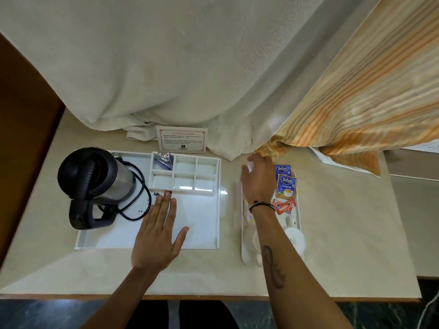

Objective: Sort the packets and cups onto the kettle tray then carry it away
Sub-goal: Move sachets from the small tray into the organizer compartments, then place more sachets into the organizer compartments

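- We rest our left hand (158, 230) flat and spread, gripping nothing, on the bare floor of the kettle tray (202, 233); we judge it is there to steady the tray while the other hand sorts
- The kettle (95, 186) lies on the left part of this tray, with its black cord (137, 188) looped beside it
- The six-compartment organizer (184, 173) sits at the far side of the tray; only its far left cell holds a purple packet (164, 160), the other cells look empty
- Our right hand (257, 180) reaches far over the small white tray (298, 217) on the right, fingers curled downward; something pale shows at the fingertips, but we cannot tell whether it is grasped
- Just right of this hand lie two Tetley tea packets (286, 182), and nearer to us a red Nescafe sachet (283, 206)
- The white cups (295, 239) stand at the near end of the small tray, partly hidden by our forearm
- We judge the sorting is at the beginning, because most packets and the cups are not yet on the kettle tray
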